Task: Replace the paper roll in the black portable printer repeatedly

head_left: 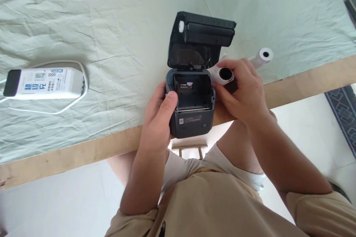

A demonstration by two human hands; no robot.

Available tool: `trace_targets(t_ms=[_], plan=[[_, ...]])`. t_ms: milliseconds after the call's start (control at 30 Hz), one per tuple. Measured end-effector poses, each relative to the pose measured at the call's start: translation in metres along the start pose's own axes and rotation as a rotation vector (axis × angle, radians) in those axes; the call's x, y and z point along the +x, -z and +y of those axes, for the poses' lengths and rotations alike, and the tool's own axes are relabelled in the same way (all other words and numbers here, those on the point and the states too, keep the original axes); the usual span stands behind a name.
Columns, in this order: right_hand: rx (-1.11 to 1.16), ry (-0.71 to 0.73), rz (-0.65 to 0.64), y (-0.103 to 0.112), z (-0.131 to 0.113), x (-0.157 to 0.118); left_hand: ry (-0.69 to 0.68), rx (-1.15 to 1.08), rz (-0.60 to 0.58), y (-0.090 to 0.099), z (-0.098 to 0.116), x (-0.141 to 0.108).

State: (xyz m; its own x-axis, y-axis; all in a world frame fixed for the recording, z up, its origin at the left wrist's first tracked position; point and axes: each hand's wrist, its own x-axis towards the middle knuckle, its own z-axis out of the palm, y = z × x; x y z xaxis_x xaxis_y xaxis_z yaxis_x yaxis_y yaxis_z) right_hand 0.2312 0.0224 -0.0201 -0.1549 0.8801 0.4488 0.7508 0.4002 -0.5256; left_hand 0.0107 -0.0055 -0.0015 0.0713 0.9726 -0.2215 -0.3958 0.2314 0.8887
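Note:
A dark portable printer [191, 122] is held over the table's front edge, its lid [194, 37] raised and the paper bay showing no roll inside. My left hand [160, 118] grips the printer's left side, thumb on the rim of the bay. Just right of the printer, my right hand [244, 89] has its thumb and fingers around a white paper roll [219, 76] with a dark core. Another white roll [263, 56] lies behind that hand, its core end facing up and right.
On the left of the green tablecloth [122, 55] lies a white power strip or box [46, 83] with a white cable looped around it. The wooden table edge [69, 148] runs across in front of my legs. A patterned mat is at the far right.

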Motion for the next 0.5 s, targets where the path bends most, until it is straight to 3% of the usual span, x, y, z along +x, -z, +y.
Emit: trace_targets(t_ms=[233, 367, 500], plan=[[0.026, -0.012, -0.031, 0.0002, 0.0010, 0.0002, 0.022, -0.030, 0.004, -0.0006, -0.0002, -0.0004], [0.068, -0.091, -0.047, -0.0002, 0.0031, -0.0018, 0.030, -0.042, 0.004, -0.0009, 0.0004, -0.0010], [-0.032, -0.063, -0.008, -0.0009, 0.0066, -0.0022, 0.032, -0.020, 0.004, -0.0019, 0.0008, -0.0019]])
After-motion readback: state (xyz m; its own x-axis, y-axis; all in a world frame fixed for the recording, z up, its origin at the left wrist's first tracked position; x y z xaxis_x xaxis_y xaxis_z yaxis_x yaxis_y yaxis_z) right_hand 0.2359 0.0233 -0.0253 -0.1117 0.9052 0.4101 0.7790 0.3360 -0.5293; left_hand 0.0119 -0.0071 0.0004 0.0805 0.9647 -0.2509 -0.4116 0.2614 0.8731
